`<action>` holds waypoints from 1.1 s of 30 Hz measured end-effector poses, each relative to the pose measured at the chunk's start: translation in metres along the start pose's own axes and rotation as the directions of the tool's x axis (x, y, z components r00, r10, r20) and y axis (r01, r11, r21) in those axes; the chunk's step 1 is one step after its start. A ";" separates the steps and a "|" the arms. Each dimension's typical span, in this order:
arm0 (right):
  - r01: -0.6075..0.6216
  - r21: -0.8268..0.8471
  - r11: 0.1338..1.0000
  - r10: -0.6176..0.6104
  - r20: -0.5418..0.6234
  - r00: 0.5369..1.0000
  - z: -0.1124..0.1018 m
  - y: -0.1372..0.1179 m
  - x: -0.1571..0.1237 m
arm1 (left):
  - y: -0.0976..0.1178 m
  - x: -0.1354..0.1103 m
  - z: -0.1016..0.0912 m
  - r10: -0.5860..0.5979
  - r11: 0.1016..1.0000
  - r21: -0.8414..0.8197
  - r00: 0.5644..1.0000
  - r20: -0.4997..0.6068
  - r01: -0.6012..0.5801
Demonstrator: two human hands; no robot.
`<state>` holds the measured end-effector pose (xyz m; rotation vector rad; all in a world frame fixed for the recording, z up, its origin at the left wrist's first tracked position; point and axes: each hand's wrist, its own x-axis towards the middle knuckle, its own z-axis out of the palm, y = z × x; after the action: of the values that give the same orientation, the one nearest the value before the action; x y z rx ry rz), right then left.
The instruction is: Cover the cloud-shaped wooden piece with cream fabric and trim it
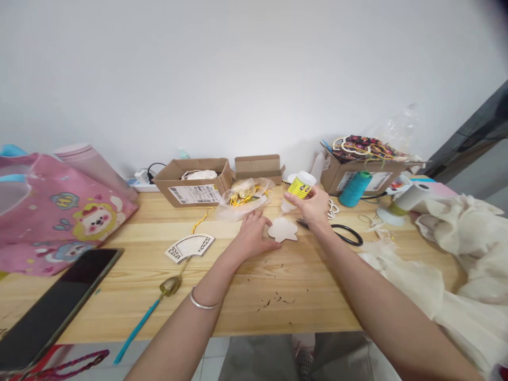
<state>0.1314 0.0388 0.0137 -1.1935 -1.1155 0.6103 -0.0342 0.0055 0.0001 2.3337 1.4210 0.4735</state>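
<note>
My right hand [315, 206] is closed round a squeeze bottle [300, 186] with a yellow label and white base. The bottle is tilted, its nozzle pointing down at the upper edge of a pale, scalloped cutout [282, 230] lying flat on the table. Beside that cutout, my left hand [254, 233] rests on the wood with fingers spread, thumb and forefinger at its left edge. Black-handled scissors [348, 234] lie partly behind my right wrist. Left of my hands is a fan-shaped wooden piece [189, 247] with a brass bell [170, 286] and a blue tassel.
Cardboard boxes [194, 198] stand along the wall, with a plastic bag of yellow cords [246, 198] in front. A teal thread spool [355, 189] is at right, near cream fabric [420, 280]. A phone [55, 307] and pink bag [67, 211] occupy the left.
</note>
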 end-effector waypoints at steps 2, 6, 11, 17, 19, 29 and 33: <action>0.002 0.004 1.000 -0.002 0.001 1.000 0.000 0.001 0.000 | 0.000 0.000 0.000 0.012 1.000 0.005 1.000 -0.010 -0.012; -0.008 0.011 1.000 0.008 -0.008 1.000 0.001 -0.001 0.000 | -0.003 0.000 0.002 0.019 1.000 0.008 1.000 -0.013 -0.019; -0.017 0.037 0.999 0.017 -0.012 1.000 0.001 -0.002 0.000 | -0.005 0.000 0.004 0.025 1.000 0.003 1.000 -0.013 -0.025; -0.013 0.049 0.999 0.014 -0.014 1.000 0.001 -0.001 -0.001 | -0.007 0.001 0.006 0.026 1.000 0.010 0.999 -0.018 -0.026; -0.017 0.040 0.999 0.018 -0.017 1.000 0.002 -0.001 -0.001 | -0.007 0.001 0.005 0.027 1.000 0.011 0.999 -0.016 -0.027; -0.039 0.048 0.998 0.040 -0.003 0.999 0.001 -0.002 -0.001 | -0.004 0.000 0.003 0.021 1.000 -0.013 1.000 -0.019 -0.021; 0.000 0.007 1.000 -0.001 0.040 0.999 0.000 -0.001 -0.003 | -0.005 0.000 0.004 0.014 1.000 0.005 1.000 -0.012 -0.014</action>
<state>0.1299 0.0363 0.0142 -1.1798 -1.1467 0.6395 -0.0361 0.0074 -0.0053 2.3502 1.4139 0.4891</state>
